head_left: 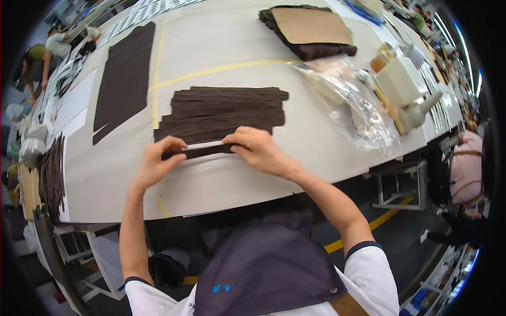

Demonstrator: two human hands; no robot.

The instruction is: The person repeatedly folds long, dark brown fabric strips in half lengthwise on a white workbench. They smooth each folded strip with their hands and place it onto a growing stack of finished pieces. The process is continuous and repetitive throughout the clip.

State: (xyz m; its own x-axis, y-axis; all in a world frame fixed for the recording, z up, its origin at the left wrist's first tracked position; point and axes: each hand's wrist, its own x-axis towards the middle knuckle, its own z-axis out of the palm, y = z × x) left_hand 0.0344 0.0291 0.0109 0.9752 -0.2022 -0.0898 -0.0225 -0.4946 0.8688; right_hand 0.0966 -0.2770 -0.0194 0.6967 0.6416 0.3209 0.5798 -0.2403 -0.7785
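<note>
Left hand (157,161) and right hand (259,151) pinch strip (208,151) near both ends; likely light and limp, best held there.

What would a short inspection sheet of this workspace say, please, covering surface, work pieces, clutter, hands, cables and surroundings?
Surface: pale table, marked with yellow lines.
Work pieces: one dark brown strip in hand; overlapping strips just beyond; a large dark piece at far left.
Clutter: clear plastic bag and white container at right; brown board atop a dark stack.
Hands: left hand and right hand pinch the strip near opposite ends.
Cables: nothing seen that is clearly one.
Surroundings: people beyond the table; yellow floor line at lower right.
</note>
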